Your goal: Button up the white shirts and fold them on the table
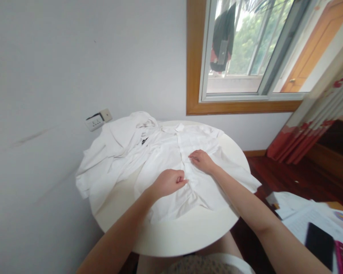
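Note:
A white button-up shirt [171, 152] lies spread front-up on a round white table [182, 232], collar toward the wall. My left hand [169, 182] is curled into a loose fist, pinching the shirt's front placket near the lower middle. My right hand [201, 160] lies a little farther up the same placket, fingers bent and pressed down on the cloth. A second white garment [117, 146] lies crumpled on the table's left side, partly hanging over the edge.
The table stands against a grey wall with a socket plate [98, 120]. A wood-framed window [245, 57] is behind on the right, with a red-patterned curtain [311, 125]. Papers [297, 213] and a black phone [319, 239] lie at lower right over a dark wooden floor.

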### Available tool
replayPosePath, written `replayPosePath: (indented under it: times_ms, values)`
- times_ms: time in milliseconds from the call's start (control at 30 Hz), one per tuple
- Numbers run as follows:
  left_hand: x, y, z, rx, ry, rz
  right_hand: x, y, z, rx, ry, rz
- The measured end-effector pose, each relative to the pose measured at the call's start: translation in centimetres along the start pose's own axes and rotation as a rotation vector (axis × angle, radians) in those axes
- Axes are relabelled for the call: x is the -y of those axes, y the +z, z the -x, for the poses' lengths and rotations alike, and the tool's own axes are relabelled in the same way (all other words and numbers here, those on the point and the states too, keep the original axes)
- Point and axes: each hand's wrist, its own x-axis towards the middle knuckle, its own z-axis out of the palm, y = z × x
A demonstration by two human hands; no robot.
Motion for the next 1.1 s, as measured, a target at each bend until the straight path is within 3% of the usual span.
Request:
replayPosePath:
  times_ms: [167, 400, 533, 633, 967, 1100]
  values:
    - [1.0, 1.1, -0.4, 0.054, -0.025, 0.200, 1.1, -0.7, 0.2, 0.050, 0.004, 0.031]
    - [1.8, 2.6, -0.9, 0.116, -0.063, 0.360, 2.7, -3.8, 0.7, 0.053, -0.038, -0.060]
    - [2.1, 2.2, -0.8, 0.162, -0.050, 0.394, 4.0, -4.6, 1.9, 0.342, -0.009, -0.248]
    - [1.9, 2.1, -0.7, 0.185, -0.040, 0.338, 5.0, -4.4, 2.8, 0.515, 0.014, -0.246]
    - [0.8, 2.2, -0.5, 0.152, 0.013, 0.099, 6.9, -3.7, 3.7, 0.478, 0.028, 0.030]
    - [0.4, 1.7, -0.5, 0.159, 0.006, 0.105, 8.8, -3.5, 4.2, 0.454, 0.138, 0.198]
